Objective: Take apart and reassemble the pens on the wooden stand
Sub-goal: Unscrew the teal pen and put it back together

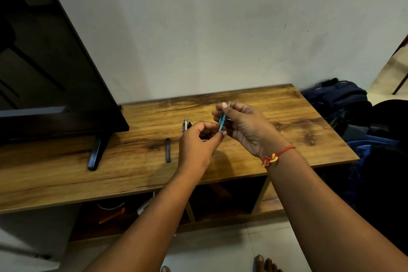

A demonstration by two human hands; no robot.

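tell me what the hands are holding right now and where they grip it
Both hands hold one teal pen above the wooden stand. The right hand pinches its upper end, the left hand pinches its lower end.

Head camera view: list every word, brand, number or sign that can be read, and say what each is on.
None can be read.
Blue pen, held in both hands: dark marks on the barrel, too small and blurred to read.
Pen parts on the wooden stand: no legible print.
Television: screen dark, no logo visible.

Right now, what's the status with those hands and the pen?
Both hands on teal pen: right hand up top, left hand at lower end. Black cap and another pen lie on stand. Nothing blocking.
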